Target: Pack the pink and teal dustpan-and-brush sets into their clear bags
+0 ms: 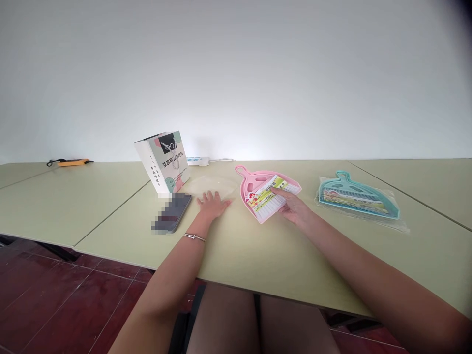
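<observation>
My right hand (pixel 293 207) grips a pink dustpan (pixel 254 178) by its wide front edge, thumb on top and fingers underneath. A printed label card (pixel 263 194) and white brush bristles lie inside the pan, whose handle points away from me. Spread flat on the table, my left hand (pixel 213 205) presses at the near edge of a clear plastic bag (pixel 210 186), fingers apart. To the right, a teal dustpan (pixel 346 184) with its own label rests in clear plastic wrapping (pixel 396 225).
A white paper shopping bag (pixel 162 164) stands left of centre, with a phone (pixel 179 211) lying before it. Behind the bag is a white power strip (pixel 198 161) with a cable. An orange tool (pixel 73 162) lies far left by the wall. The table's front edge (pixel 258 291) crosses above my lap.
</observation>
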Demonstrator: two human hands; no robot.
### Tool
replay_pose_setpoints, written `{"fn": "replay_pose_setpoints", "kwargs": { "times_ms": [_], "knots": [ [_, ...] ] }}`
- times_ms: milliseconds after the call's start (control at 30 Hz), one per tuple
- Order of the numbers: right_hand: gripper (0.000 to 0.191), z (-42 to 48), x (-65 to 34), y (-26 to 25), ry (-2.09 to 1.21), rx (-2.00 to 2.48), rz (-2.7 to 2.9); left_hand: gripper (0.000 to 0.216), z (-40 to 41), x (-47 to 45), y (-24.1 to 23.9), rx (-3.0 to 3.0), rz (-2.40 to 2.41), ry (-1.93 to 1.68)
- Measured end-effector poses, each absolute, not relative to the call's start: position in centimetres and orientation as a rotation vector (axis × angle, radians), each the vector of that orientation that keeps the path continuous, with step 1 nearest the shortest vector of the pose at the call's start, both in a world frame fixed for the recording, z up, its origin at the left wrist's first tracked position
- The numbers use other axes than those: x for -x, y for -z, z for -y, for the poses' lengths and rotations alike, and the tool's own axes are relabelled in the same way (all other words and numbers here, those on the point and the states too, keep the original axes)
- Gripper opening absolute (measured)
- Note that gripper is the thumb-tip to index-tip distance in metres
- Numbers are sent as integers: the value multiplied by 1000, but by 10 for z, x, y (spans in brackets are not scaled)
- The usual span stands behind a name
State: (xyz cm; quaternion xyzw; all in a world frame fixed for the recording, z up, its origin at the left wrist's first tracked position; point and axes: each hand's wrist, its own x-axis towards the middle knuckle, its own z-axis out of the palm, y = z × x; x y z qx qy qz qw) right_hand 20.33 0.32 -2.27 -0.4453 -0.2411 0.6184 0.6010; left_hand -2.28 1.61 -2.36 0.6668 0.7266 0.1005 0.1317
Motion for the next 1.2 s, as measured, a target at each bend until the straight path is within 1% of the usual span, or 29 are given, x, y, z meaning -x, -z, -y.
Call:
{"fn": "replay_pose_setpoints", "kwargs": {
  "times_ms": [67,167,267,333,400,533,567,667,700,900,1000,1067,1200],
  "knots": [
    [21,-9,-211,22,-1402,981,516,62,-13,22,22,-2120,-1928,-192],
    [23,-14,-220,18,-1370,927,455,54,-9,17,14,-2303,-1623,-279],
    [22,-15,-225,13,-1339,954,390,52,-7,12,8,-2311,-1718,-363],
    [21,-14,-226,11,-1327,977,362,46,-5,9,7,-2325,-1809,-416],
    [21,-14,-226,11,-1322,992,357,41,-2,6,9,-2360,-1773,-451],
    [21,-17,-226,15,-1341,1004,388,46,2,3,16,-2435,-1600,-332],
    [21,-18,-227,16,-1342,1007,395,43,1,3,17,-2444,-1585,-316],
    [19,-18,-229,17,-1366,1024,460,17,-4,7,18,-2383,-1678,-406],
    [19,-16,-229,16,-1395,1031,511,13,-7,10,18,-2346,-1731,-451],
    [20,-4,-236,4,-1683,1180,914,17,-19,22,16,-2165,-1982,-643],
    [23,-1,-234,4,-1674,1272,1040,16,-19,22,15,-2112,-2029,-763],
    [24,-1,-229,7,-1639,1276,1045,15,-16,19,15,-2151,-1953,-865],
    [25,-1,-212,18,-1659,1153,963,13,-8,5,15,-2301,-1629,-994]
  ]
}}
